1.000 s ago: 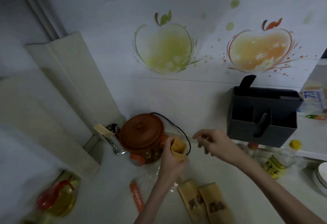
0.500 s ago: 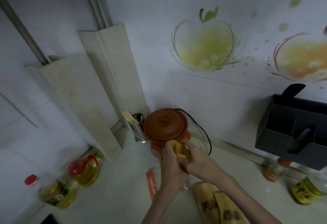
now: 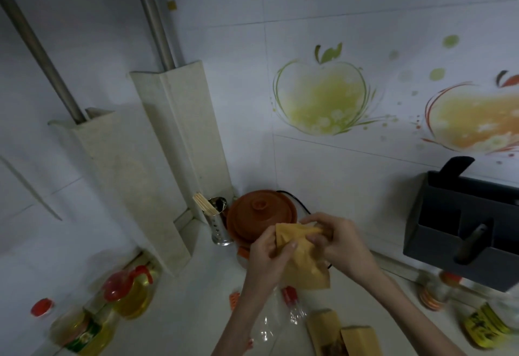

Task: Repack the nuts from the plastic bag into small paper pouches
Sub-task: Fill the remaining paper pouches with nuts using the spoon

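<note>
My desk (image 3: 179,308) is pale. On it stand a brown clay pot (image 3: 259,216), a metal chopstick holder (image 3: 219,225) just beside it, oil bottles (image 3: 132,291) at left, a clear plastic bag (image 3: 278,319) and two paper pouches (image 3: 339,333) near me.

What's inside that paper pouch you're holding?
I cannot tell. Both hands, left and right, pinch the paper pouch at its top, and its brown paper hides whatever is inside.
</note>
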Available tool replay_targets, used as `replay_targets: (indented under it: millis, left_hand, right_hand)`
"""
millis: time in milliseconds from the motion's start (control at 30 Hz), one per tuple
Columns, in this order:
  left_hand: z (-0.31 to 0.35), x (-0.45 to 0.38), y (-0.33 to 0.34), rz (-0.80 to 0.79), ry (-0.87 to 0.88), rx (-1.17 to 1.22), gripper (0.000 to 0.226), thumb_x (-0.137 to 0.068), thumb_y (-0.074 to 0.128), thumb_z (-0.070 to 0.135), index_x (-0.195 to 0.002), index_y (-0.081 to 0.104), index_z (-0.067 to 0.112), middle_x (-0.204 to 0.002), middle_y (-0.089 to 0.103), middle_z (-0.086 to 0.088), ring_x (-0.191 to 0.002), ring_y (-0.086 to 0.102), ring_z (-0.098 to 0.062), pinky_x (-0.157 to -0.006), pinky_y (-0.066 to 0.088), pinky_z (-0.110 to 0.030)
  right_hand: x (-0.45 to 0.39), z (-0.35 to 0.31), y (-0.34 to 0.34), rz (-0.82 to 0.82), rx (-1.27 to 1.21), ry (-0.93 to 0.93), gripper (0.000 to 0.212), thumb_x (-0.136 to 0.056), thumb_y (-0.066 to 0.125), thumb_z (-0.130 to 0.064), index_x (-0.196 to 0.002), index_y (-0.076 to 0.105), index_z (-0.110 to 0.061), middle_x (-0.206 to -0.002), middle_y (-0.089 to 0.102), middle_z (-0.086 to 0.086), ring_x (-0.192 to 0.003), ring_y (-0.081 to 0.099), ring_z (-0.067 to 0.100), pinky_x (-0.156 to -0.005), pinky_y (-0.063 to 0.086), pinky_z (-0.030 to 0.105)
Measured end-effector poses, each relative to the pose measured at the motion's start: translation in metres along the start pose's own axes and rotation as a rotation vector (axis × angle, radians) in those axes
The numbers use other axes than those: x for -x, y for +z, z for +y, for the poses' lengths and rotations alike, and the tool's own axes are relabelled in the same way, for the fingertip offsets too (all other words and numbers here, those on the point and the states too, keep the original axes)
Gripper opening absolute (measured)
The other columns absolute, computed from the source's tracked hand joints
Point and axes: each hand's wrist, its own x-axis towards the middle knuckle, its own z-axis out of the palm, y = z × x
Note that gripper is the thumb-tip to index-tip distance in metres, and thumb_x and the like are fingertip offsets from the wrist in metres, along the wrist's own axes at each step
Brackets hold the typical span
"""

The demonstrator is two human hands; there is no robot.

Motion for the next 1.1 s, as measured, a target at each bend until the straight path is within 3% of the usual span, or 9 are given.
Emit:
replay_targets:
  millis: [100,200,333,433,533,700,867,1100]
  left_hand:
    - [0.010,0.001,-0.003,0.016,0.060,-0.012,0.012,-0.086,0.070,0.007,-0.097,0.072,0.012,-0.092,0.075,-0.005,-0.092,0.070,-0.023,-0.081,0.054,-0.036]
    - [0.017,0.001,-0.011,0.008,0.122,-0.132,0.008,-0.082,0.074,0.017,-0.086,0.076,0.024,-0.083,0.074,0.003,-0.081,0.068,-0.011,-0.072,0.050,-0.026]
    - [0.017,0.000,-0.021,-0.038,0.176,-0.330,0.009,-0.080,0.075,0.023,-0.083,0.075,0.031,-0.076,0.072,0.009,-0.072,0.066,-0.008,-0.065,0.051,-0.027]
    - [0.015,0.002,-0.024,-0.009,0.247,-0.450,0.007,-0.079,0.075,0.021,-0.082,0.076,0.027,-0.078,0.071,0.020,-0.077,0.067,0.000,-0.066,0.049,-0.013]
    - [0.013,0.004,-0.023,0.027,0.291,-0.501,0.015,-0.085,0.069,0.015,-0.087,0.076,0.028,-0.086,0.069,0.027,-0.084,0.065,0.006,-0.070,0.044,-0.005]
    - [0.011,0.004,-0.019,0.117,0.331,-0.550,0.009,-0.083,0.073,0.015,-0.082,0.075,0.023,-0.075,0.068,0.022,-0.075,0.065,0.004,-0.063,0.046,-0.007]
    - [0.008,0.001,-0.025,0.055,0.320,-0.582,0.009,-0.081,0.074,0.012,-0.084,0.076,0.021,-0.074,0.068,0.022,-0.078,0.065,0.004,-0.066,0.047,-0.006]
    - [0.008,0.002,-0.027,0.055,0.292,-0.578,0.014,-0.082,0.073,0.010,-0.074,0.071,0.022,-0.074,0.066,0.020,-0.070,0.063,0.000,-0.059,0.044,-0.008]
  right_hand:
    - [0.003,-0.011,-0.004,0.009,0.030,-0.050,0.020,-0.076,0.072,-0.008,-0.078,0.071,-0.028,-0.056,0.061,-0.024,-0.057,0.057,-0.007,-0.054,0.036,0.003]
    - [0.010,-0.018,-0.003,-0.007,0.077,-0.141,0.015,-0.077,0.072,-0.013,-0.070,0.069,-0.026,-0.058,0.059,-0.031,-0.055,0.056,-0.007,-0.051,0.036,0.004]
    - [0.014,-0.011,0.000,0.009,0.120,-0.142,0.017,-0.079,0.072,-0.014,-0.065,0.065,-0.021,-0.048,0.055,-0.027,-0.050,0.055,-0.003,-0.048,0.038,0.008]
    - [0.018,-0.009,0.003,0.004,0.181,-0.225,0.015,-0.080,0.069,-0.006,-0.070,0.068,-0.017,-0.047,0.051,-0.021,-0.054,0.051,-0.013,-0.052,0.032,0.002]
    - [0.016,-0.008,0.002,0.054,0.175,-0.256,0.014,-0.076,0.071,-0.003,-0.073,0.073,-0.016,-0.062,0.059,-0.017,-0.062,0.050,-0.019,-0.059,0.033,-0.001]
    - [0.013,-0.004,0.000,0.071,0.179,-0.246,0.013,-0.074,0.072,-0.001,-0.073,0.072,-0.014,-0.067,0.056,-0.014,-0.061,0.048,-0.011,-0.061,0.033,0.001]
    - [0.014,0.002,-0.001,0.010,0.225,-0.215,0.015,-0.078,0.066,0.000,-0.072,0.069,-0.013,-0.071,0.063,-0.003,-0.062,0.055,0.006,-0.056,0.039,0.015]
    - [0.014,0.000,0.006,0.006,0.209,-0.186,0.018,-0.075,0.063,0.003,-0.068,0.064,-0.014,-0.067,0.060,-0.009,-0.062,0.053,0.004,-0.053,0.037,0.015]
